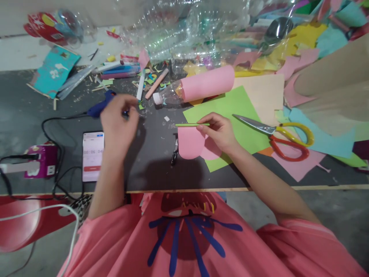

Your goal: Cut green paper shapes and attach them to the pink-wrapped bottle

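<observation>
My right hand (219, 130) pinches a pink paper piece (190, 144) with a rounded lower edge. A thin green strip (184, 125) runs along its straight top, under my fingertips. Another bit of pink paper (211, 149) shows below that hand. My left hand (119, 119) is raised and slightly blurred, its fingers curled together; a small dark thing (125, 112) shows between them, too unclear to name. Just behind it lies a blue glue gun (100, 104) with a black cord. A black pen (174, 153) rests beside the pink piece.
Scissors (272, 134) with yellow and red handles lie on green paper (245, 104) at my right. A bottle wrapped in pink paper (209, 84) lies beyond. At left are a phone (92, 157) and a purple box (42, 161). Clear plastic bottles (198, 30) crowd the back.
</observation>
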Demonstrator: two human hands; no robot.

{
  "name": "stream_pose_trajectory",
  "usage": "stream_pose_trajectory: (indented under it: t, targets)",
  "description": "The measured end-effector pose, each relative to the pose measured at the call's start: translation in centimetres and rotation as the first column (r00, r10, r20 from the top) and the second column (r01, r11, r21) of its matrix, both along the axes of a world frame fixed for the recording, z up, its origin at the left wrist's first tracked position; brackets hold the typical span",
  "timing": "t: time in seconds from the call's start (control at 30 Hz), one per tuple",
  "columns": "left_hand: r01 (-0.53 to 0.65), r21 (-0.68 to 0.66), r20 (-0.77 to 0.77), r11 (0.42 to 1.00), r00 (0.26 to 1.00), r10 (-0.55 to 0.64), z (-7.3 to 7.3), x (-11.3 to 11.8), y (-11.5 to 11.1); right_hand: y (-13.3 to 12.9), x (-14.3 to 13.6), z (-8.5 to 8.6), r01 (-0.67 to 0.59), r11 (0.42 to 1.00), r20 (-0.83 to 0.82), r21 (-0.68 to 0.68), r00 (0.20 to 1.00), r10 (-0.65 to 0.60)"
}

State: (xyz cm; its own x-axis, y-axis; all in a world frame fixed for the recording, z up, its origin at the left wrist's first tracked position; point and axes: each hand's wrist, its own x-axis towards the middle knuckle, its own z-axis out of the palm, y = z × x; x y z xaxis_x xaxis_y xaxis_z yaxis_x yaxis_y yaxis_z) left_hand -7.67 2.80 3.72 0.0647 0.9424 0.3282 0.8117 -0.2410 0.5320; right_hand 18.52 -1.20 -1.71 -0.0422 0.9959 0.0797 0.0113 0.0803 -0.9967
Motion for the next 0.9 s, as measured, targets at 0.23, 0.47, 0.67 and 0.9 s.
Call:
stream_pose_trajectory:
  t: [0.23, 0.47, 0.67, 0.9]
  targets:
    - [0.445, -0.229, 0.445, 0.865, 0.839, -0.314, -3.1, 5.9, -4.3, -1.1, -0.9, 0.6, -0.089, 0.993, -0.025, -0.072, 0.996, 0.087]
    - [0.450, -0.245, 0.662, 0.858, 0.725, -0.191, -5.2, 5.9, -3.5, -1.1, -0.9, 0.4, -0.153, 0.985, -0.042, -0.084, 0.988, 0.150]
    - [0.417, -0.239, 0.721, 0.877, 0.681, -0.128, -5.1, 5.7, -3.0, -0.7, -0.2, 0.5, -0.121, 0.990, -0.008, -0.074, 0.993, 0.121]
    - [0.185, -0.184, 0.662, 0.965, 0.749, -0.017, -5.0, 3.6, -1.4, 0.9, 2.3, 1.0, -0.115, 0.990, 0.463, 0.077, 0.884, 0.067]
